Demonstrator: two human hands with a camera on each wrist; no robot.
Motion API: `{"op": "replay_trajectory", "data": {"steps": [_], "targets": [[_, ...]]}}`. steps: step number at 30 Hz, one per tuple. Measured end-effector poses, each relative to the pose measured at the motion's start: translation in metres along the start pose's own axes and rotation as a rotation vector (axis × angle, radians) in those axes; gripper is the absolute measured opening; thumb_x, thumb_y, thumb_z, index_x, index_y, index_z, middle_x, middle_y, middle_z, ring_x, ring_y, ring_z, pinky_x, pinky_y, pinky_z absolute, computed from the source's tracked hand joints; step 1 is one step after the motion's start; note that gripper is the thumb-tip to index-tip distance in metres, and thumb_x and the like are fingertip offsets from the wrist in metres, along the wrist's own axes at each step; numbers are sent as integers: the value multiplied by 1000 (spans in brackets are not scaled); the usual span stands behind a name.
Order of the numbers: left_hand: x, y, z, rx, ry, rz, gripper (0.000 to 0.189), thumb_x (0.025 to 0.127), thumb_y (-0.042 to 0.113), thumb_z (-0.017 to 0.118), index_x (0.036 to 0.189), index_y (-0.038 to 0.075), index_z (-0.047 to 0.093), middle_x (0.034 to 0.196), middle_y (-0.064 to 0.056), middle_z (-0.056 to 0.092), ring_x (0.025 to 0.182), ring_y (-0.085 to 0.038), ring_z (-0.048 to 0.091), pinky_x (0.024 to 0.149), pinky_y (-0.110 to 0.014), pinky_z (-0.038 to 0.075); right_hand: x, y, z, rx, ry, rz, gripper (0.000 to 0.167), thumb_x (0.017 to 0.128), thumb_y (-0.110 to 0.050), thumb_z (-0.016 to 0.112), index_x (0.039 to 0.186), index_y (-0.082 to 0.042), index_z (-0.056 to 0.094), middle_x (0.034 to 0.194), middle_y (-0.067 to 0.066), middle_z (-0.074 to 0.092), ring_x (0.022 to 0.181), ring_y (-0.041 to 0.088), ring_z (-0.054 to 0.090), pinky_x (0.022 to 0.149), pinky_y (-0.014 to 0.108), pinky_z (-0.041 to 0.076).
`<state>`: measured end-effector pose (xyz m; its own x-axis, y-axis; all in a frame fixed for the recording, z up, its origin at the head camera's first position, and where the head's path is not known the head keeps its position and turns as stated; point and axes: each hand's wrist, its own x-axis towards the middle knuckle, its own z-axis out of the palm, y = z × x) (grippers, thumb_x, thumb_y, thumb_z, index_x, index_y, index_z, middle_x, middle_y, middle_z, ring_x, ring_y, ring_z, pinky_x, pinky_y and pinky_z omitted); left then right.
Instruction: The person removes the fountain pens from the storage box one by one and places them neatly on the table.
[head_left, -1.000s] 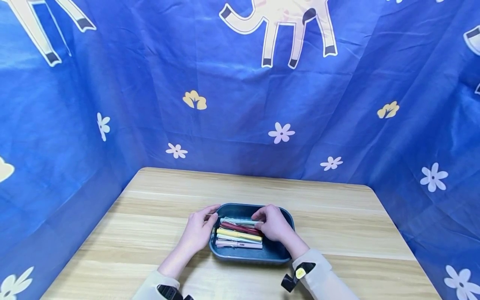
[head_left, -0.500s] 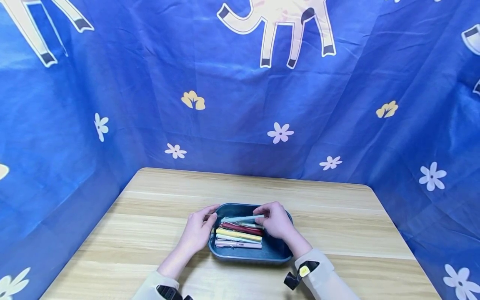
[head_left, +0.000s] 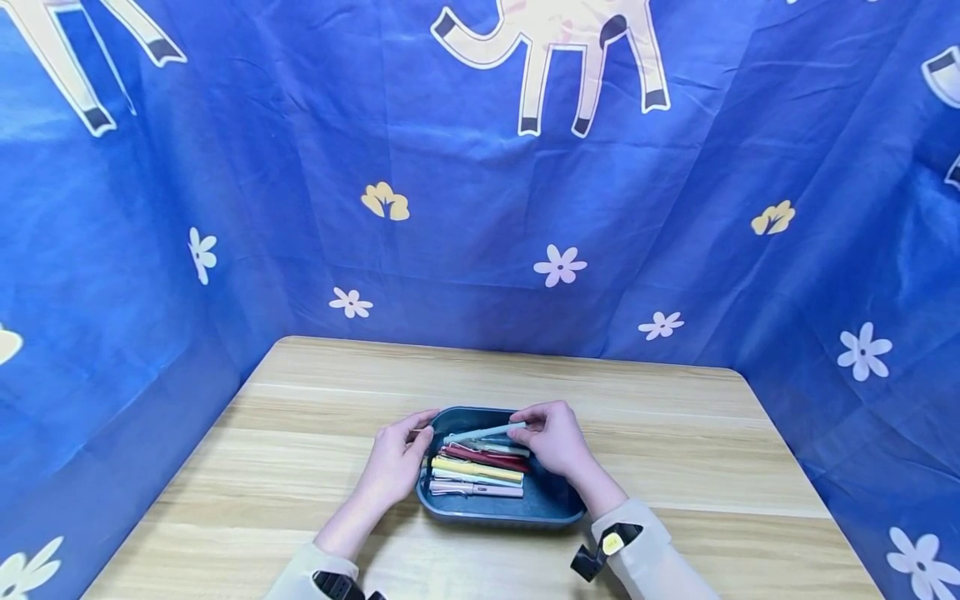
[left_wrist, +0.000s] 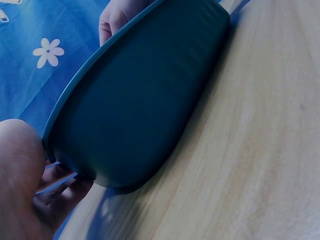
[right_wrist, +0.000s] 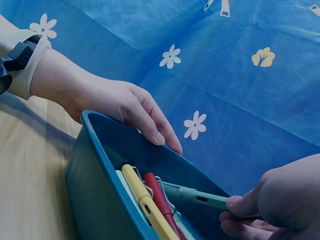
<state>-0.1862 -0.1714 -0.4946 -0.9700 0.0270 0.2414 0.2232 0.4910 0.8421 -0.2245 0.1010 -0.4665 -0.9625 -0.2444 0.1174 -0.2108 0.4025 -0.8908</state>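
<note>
My left hand (head_left: pixel 396 458) grips the left end of a dark teal plastic bin (head_left: pixel 510 522), its thumb at the rim. In the left wrist view, fingers (left_wrist: pixel 72 195) of that hand lie against the outside of the wall. Over the bin's far right part, my right hand (head_left: pixel 557 440) pinches one end of a pale green pen (right_wrist: pixel 207 199) between thumb and fingers. The pen slants, its far end low toward the left. Beneath and in front of it lie a dark red pen (head_left: pixel 487 457), a yellow pen (head_left: pixel 480 469) and a lilac pen (head_left: pixel 480 490), with paler pens among them.
The bin stands on a light wood table (head_left: pixel 300 467). A blue patterned curtain (head_left: pixel 465 292) rises behind the table and along both sides. Black wrist cameras (head_left: pixel 596 554) sit on the sleeves.
My right hand has taken hold of the pale green pen and raised its right end off the other pens, moving slightly up and right. The left hand keeps its place on the bin.
</note>
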Motion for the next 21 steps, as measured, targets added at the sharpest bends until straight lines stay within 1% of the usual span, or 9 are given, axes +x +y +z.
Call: {"op": "replay_trajectory", "data": {"steps": [8,12,17,21], "targets": [[1,1,0,3,4,15,34,107,6,58,140,1,66,135,-20,69,117,-32,70,102,-47,56,0,-1,-3,16,8,-9,16,92,-6,83,104,5,81,90,5,78,75,13,70,67,28,59],[0,0,0,4,2,19,35,107,6,58,141,0,65,135,-20,68,118,-33,70,103,-47,55,-2,-2,-4,25,13,-5,15,92,-7,83,103,3,81,89,4,78,74,13,69,66,27,58],[-2,-2,0,3,5,8,35,107,5,59,140,-1,65,134,-19,69,115,-31,71,103,-47,56,-6,-3,-3,44,8,3,12,92,-8,83,101,-1,82,88,3,78,74,14,69,65,26,58],[-2,-3,1,1,13,14,34,107,5,59,140,-1,65,133,-19,70,112,-31,72,101,-46,57,-7,-4,-3,63,20,-1,10,91,-8,84,100,-3,83,89,4,78,75,16,69,65,26,57]]}}
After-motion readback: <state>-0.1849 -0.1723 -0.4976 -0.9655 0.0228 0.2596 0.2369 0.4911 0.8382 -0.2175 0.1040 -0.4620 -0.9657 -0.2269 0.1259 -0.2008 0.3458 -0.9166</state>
